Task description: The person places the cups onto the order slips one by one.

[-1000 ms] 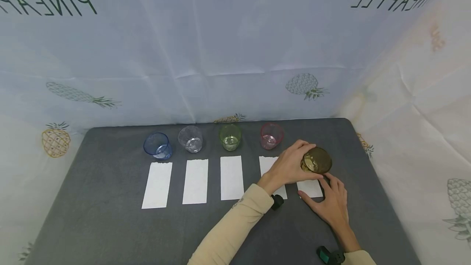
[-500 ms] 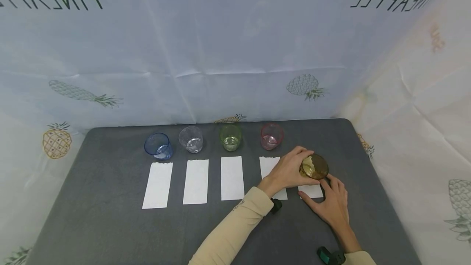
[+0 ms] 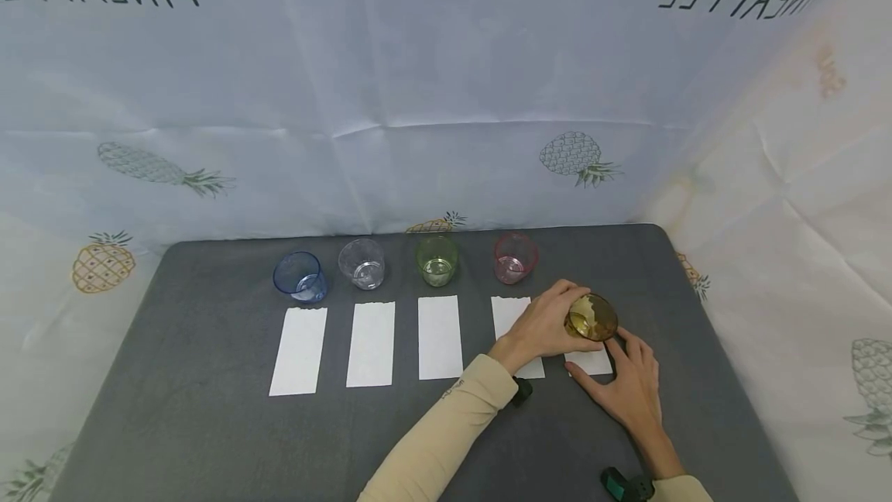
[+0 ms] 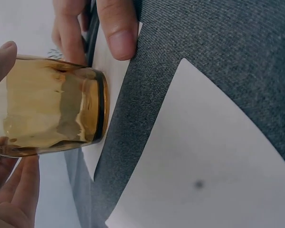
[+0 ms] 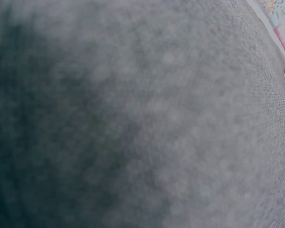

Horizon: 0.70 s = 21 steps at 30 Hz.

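Note:
An amber drinking glass [image 3: 592,318] is gripped by my left hand [image 3: 550,321], the thumb on its near side and the fingers around the far side. In the left wrist view the glass [image 4: 52,107] has its base at the rightmost white paper strip [image 3: 588,361]; whether it touches cannot be told. My right hand [image 3: 625,382] lies beside that strip with thumb and fingers spread. In the left wrist view the right thumb [image 4: 118,35] rests on the strip's edge. The right wrist view shows mostly blurred grey tabletop [image 5: 180,118].
A blue glass [image 3: 301,277], a clear glass [image 3: 362,264], a green glass [image 3: 437,260] and a pink glass [image 3: 515,259] stand along the back of the grey table [image 3: 209,440]. White strips, including one at the far left [image 3: 298,351], lie before them. A pineapple-print curtain [image 3: 418,60] hangs behind.
My left hand has brought the amber glass slightly nearer and to the left, over the rightmost strip. The right hand has stayed in place.

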{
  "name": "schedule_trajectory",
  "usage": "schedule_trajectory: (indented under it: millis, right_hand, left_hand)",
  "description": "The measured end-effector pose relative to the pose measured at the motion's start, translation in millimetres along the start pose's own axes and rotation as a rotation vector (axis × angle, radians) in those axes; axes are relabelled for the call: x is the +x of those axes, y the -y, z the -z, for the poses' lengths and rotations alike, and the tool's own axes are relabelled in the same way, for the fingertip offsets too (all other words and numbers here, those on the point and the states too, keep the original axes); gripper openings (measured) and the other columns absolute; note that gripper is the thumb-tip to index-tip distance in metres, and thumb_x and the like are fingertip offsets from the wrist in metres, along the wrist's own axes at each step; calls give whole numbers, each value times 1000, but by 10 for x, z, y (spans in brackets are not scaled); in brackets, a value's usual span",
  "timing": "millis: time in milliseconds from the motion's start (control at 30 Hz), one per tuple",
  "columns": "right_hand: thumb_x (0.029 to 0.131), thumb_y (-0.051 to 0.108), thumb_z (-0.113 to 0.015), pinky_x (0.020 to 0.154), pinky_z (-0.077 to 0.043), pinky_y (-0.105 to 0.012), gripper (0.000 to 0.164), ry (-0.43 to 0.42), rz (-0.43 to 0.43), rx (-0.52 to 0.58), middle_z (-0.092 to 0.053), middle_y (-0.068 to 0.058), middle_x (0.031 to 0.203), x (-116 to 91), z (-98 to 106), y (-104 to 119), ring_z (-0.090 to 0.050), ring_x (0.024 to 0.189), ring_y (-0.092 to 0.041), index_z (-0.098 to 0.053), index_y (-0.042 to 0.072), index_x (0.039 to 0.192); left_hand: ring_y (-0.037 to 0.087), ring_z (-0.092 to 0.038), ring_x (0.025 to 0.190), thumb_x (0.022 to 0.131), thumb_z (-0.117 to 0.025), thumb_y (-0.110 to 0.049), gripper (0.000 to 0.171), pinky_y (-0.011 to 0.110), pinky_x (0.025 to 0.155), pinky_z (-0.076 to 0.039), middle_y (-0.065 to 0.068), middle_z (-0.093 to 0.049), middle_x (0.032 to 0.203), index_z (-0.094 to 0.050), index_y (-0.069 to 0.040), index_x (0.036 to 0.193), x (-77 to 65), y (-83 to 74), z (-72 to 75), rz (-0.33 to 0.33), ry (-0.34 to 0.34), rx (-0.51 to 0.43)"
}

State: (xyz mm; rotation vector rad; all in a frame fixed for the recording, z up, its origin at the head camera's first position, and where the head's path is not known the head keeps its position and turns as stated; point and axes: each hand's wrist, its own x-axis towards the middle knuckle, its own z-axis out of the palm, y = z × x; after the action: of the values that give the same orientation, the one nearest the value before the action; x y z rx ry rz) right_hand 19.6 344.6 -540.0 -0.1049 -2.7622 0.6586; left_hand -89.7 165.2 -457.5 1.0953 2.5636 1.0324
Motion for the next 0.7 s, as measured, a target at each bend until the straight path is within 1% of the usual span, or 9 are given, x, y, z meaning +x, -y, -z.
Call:
schedule_trajectory:
  millis: [300, 700]
  right_hand:
    - [69, 42, -91, 95, -30, -71, 81, 4, -5, -3, -49, -28, 140, -3, 6, 12, -39, 129, -51, -64, 3, 135]
    - [70, 43, -90, 94, -31, -71, 82, 5, -7, -8, -49, -29, 139, 2, 24, 22, -39, 128, -51, -63, 3, 135]
  left_hand:
    - [12, -64, 119, 81, -85, -49, 82, 20, 101, -53, 2, -57, 139, -53, -14, 149, 1, -8, -27, 6, 7, 2]
    - [12, -63, 120, 83, -83, -47, 81, 21, 100, -54, 2, -56, 140, -50, -16, 150, 14, -8, -36, 19, 27, -15]
